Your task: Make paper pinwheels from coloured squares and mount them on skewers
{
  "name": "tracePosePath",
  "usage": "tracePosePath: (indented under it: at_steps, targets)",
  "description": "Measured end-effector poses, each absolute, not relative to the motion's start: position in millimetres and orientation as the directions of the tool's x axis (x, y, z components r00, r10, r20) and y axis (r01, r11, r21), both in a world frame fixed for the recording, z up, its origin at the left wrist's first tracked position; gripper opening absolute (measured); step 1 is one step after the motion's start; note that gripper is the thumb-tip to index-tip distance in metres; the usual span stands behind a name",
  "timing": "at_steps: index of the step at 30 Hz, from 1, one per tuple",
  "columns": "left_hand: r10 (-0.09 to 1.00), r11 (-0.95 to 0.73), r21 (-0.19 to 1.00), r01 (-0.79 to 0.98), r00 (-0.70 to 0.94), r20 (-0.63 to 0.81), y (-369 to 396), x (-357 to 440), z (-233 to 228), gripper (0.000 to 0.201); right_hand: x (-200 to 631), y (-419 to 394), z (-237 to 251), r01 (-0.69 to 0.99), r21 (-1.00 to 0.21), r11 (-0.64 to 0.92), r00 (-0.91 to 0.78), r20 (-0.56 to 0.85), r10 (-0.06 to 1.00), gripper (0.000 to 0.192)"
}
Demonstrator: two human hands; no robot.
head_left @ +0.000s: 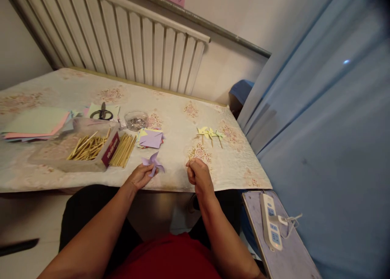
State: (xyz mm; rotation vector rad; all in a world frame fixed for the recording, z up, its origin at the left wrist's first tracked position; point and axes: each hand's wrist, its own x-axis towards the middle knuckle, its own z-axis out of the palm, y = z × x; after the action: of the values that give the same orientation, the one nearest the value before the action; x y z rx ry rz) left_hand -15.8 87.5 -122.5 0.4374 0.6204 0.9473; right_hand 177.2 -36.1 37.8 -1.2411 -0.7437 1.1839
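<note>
We hold one purple pinwheel (153,163) at the worktop's (176,108) near edge.
Our left hand (140,175) pinches it in a closed grip; our right hand (197,174) is fisted, and whether it holds anything we cannot tell. We count three yellow pinwheels (210,134), one scissors (102,113), and one bowl (136,120) of something shiny. A clear box (73,159) holds sticks (88,147); more sticks (123,149) lie beside it.

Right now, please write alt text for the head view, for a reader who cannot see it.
The left hand holds a purple paper pinwheel at the table's near edge, and the right hand is closed in a fist beside it. Behind lie wooden sticks, folded purple papers and finished yellow pinwheels.
</note>
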Motion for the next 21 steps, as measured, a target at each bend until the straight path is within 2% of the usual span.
tracePosePath:
  at_steps: [21]
  targets:
    - [0.853, 0.513, 0.598, -0.616, 0.444, -0.275, 85.4, -15.3, -117.3, 0.016, 174.3, -37.3, 35.0, -0.244, -0.968, -0.054, 0.334, -0.136, 0.933, 0.016]
